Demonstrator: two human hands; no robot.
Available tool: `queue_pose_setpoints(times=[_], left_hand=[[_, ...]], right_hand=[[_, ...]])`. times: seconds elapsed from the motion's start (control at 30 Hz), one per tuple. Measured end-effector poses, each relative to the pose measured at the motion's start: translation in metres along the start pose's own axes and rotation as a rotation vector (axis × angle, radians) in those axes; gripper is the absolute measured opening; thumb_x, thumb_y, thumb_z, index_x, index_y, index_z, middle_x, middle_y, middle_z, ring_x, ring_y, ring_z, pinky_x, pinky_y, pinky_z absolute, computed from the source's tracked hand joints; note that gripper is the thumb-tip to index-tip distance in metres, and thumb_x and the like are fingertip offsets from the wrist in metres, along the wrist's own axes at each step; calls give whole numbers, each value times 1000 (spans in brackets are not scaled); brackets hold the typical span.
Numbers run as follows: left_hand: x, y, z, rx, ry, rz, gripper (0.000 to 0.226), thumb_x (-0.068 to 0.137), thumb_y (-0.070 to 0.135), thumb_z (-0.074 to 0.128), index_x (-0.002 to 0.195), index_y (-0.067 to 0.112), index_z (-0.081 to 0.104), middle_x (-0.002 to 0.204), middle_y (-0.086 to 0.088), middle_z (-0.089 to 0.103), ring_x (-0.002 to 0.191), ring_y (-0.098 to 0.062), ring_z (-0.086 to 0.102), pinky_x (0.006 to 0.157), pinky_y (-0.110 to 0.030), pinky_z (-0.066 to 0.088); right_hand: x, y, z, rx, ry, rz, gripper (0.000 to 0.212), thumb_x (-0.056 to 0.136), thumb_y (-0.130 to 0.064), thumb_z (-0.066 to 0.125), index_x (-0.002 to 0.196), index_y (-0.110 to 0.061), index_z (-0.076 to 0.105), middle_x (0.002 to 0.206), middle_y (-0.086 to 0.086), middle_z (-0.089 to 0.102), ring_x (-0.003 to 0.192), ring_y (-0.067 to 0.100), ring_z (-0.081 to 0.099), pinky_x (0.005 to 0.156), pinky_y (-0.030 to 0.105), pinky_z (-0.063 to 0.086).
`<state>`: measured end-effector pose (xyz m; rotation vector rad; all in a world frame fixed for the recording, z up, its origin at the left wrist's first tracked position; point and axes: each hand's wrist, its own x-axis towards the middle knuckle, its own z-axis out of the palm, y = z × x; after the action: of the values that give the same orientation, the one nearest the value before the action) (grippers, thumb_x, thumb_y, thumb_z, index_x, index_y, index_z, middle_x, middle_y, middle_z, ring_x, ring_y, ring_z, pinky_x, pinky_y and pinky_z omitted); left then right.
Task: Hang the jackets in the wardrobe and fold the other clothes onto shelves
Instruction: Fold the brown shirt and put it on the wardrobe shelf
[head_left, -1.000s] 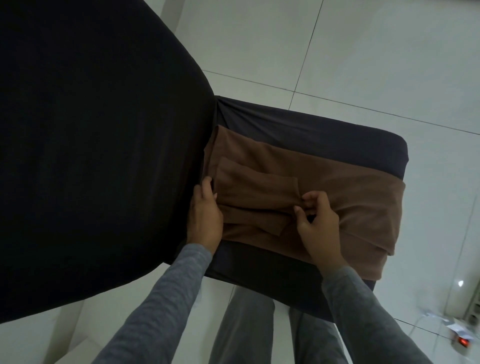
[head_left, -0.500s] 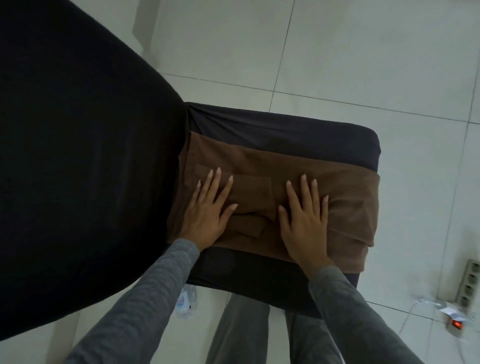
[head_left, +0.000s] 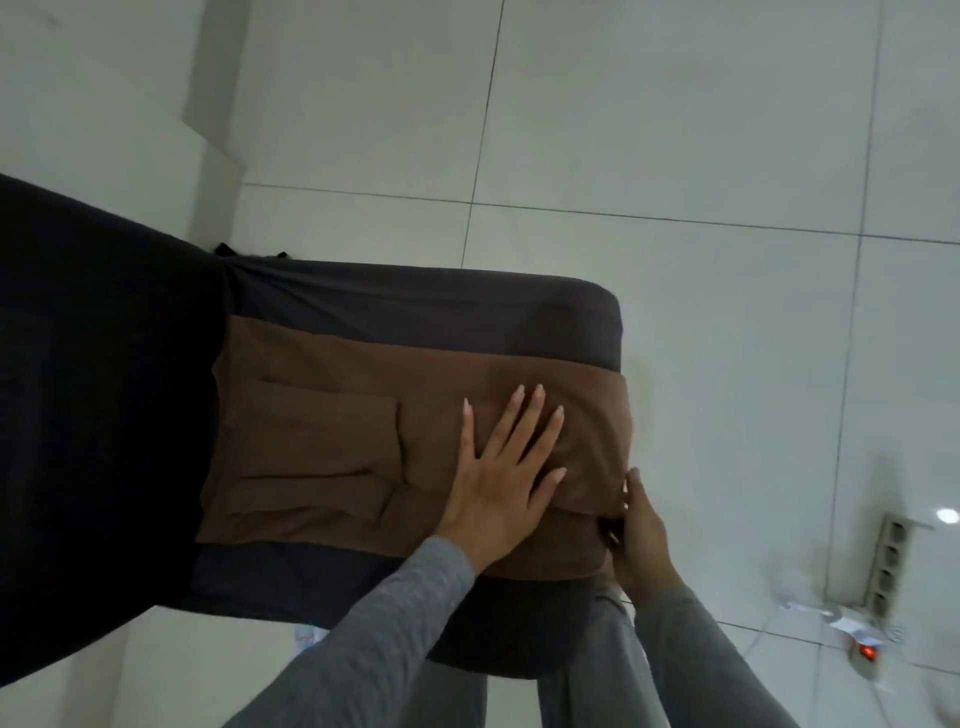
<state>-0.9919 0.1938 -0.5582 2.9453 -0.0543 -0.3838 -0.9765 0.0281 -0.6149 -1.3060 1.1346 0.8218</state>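
Note:
A brown garment (head_left: 332, 457) lies folded flat across a dark upholstered seat (head_left: 431, 306), with its sleeves laid over its middle. My left hand (head_left: 504, 467) presses flat on the right half of the garment, fingers straight and spread. At the right end of the garment, where the cloth drapes over the seat's edge, my right hand (head_left: 636, 525) pinches the hem (head_left: 608, 506) with curled fingers.
A large black fabric mass (head_left: 98, 415) fills the left side, next to the seat. White floor tiles (head_left: 675, 130) surround the seat. A power strip (head_left: 891, 561) with a red lit switch (head_left: 866, 652), a cable and paper scraps lie on the floor at the right.
My left hand slid from the garment's left part to its right half. My right hand left the top of the cloth and took hold of the right end's hem. The view shifted.

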Motion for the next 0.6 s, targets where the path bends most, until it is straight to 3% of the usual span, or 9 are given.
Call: queue_pose_setpoints(times=[0.07,0.13,0.2,0.27,0.4,0.47,0.53,0.6], left_hand=[[17,20,2,30,-11,-54,57,95,45,32,147,21,26,157,-5,17,145,-20,10,111,-60,5],[31,35,5,65,-14,-93,58,94,44,35,147,21,28,157,-4,17,145,-20,9,111,-58,7],[38,41,5,104,-21,-106,59,93,43,37,147,21,29,157,-4,17,145,-20,9,112,-58,8],[41,42,4,136,-30,-112,60,92,43,38,148,21,27,157,-4,15,145,-20,9,112,-57,9],[51,54,6,174,-59,-113,61,92,42,38,148,19,26,157,-6,15,145,-21,8,114,-55,7],[60,62,10,190,-82,-77,60,92,39,40,147,18,30,156,-7,18,145,-21,9,114,-54,6],[72,73,17,231,-120,-10,57,91,36,41,143,15,38,155,-9,23,145,-22,13,115,-52,4],[81,85,20,254,-155,37,54,89,34,42,138,12,45,152,-11,29,143,-23,19,116,-50,3]], right_hand=[[9,-16,-7,127,-25,-6,30,96,-29,51,111,-4,60,99,10,64,92,21,60,74,31,51],[26,-35,-13,250,-58,18,22,94,-7,52,113,2,55,88,10,58,83,11,60,60,18,50],[43,-45,-22,340,-32,7,22,90,1,54,111,5,51,94,13,59,92,13,61,63,18,49],[58,-49,-38,383,91,9,38,85,2,59,121,8,50,113,19,58,104,27,58,71,26,51],[71,-56,-67,412,177,-5,29,89,-3,56,117,-4,46,98,13,55,93,26,57,62,26,49],[77,-47,-74,471,190,79,23,96,-11,46,119,-12,43,99,9,53,90,22,55,77,31,50],[93,-22,-76,516,114,267,31,100,-16,38,129,-4,41,120,7,51,105,25,53,96,38,44],[93,9,-70,471,-27,396,31,101,-14,35,125,1,46,129,14,50,108,27,52,93,40,45]])
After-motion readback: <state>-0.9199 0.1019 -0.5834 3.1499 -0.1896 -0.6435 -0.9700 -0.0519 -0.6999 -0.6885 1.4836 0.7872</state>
